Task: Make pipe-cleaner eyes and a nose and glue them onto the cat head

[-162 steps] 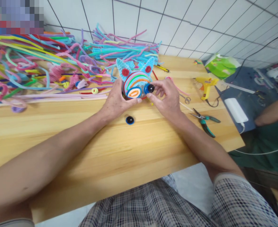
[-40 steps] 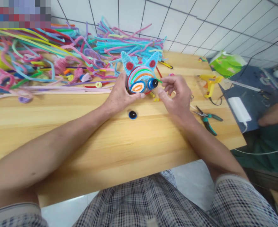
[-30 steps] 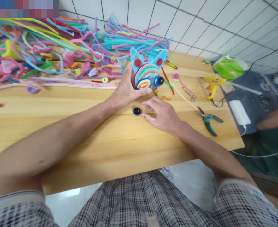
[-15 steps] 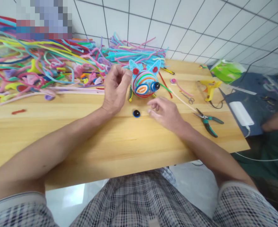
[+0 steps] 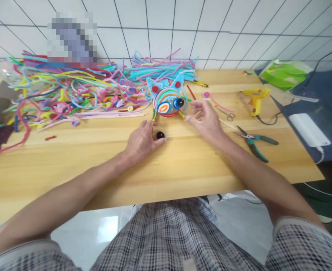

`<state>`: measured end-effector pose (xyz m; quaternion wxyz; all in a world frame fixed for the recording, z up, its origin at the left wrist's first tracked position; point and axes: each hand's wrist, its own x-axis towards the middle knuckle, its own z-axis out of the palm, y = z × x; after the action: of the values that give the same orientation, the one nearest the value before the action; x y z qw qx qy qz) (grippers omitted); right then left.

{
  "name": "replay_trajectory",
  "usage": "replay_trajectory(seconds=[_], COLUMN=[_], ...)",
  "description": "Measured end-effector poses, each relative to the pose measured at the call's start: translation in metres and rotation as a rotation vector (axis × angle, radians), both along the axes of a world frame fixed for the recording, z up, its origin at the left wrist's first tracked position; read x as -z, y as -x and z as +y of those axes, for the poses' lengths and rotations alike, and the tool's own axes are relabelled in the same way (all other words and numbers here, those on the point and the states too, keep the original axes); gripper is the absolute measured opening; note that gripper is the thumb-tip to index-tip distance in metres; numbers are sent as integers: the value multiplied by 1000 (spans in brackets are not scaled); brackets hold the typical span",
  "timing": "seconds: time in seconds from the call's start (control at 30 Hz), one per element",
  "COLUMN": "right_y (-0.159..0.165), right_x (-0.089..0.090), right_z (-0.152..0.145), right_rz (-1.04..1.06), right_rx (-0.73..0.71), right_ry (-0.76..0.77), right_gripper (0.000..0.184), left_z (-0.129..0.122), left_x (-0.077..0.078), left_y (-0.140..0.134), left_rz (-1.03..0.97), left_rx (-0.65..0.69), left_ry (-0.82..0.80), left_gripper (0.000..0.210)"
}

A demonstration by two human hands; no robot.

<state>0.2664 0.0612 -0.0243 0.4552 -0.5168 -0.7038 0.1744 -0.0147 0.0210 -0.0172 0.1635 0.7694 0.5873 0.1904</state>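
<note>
My left hand point(image 5: 143, 141) rests low over the table, its thumb and fingers apart around a black toy eye point(image 5: 160, 134); whether they touch it I cannot tell. My right hand point(image 5: 207, 120) is open with loosely curled fingers and holds nothing I can see. It is just right of a striped pipe-cleaner animal head point(image 5: 168, 94). That head has blue pointed ears with red centres, an oval orange, white and blue patch on one side and a blue and black eye point(image 5: 178, 102) on the other.
A tangle of coloured pipe cleaners point(image 5: 98, 94) covers the back left. To the right lie pliers point(image 5: 252, 141), small scissors point(image 5: 228, 114) and a yellow glue gun point(image 5: 255, 99). Beyond the table edge are a white power strip point(image 5: 309, 130) and a green packet point(image 5: 286, 75).
My left hand has come down from beside the animal head to the loose eye. My right hand has moved slightly right and up, its fingers more spread. The view has shifted.
</note>
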Motion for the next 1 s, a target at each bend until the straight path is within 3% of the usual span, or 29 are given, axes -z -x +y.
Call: replay_trajectory(seconds=[0.17, 0.33, 0.53, 0.7, 0.87, 1.0], right_y=[5, 11, 14, 16, 16, 17], right_x=[0, 14, 24, 31, 32, 30], right_z=[19, 33, 38, 35, 33, 31], right_rz=[-79, -58, -79, -71, -39, -28], right_rx=[-79, -83, -108, -130, -119, -105], right_ry=[33, 19, -2, -27, -17, 2], right_gripper=[68, 83, 85, 82, 78, 78], left_z=[4, 2, 1, -2, -2, 0], left_x=[-7, -10, -7, -5, -11, -18], left_y=[-5, -1, -5, -2, -2, -7], left_rz=[52, 84, 81, 65, 107, 228], left_rx=[71, 113, 126, 145, 157, 197], left_ry=[39, -1, -38, -60, 1, -11], left_gripper=[22, 14, 16, 43, 19, 14])
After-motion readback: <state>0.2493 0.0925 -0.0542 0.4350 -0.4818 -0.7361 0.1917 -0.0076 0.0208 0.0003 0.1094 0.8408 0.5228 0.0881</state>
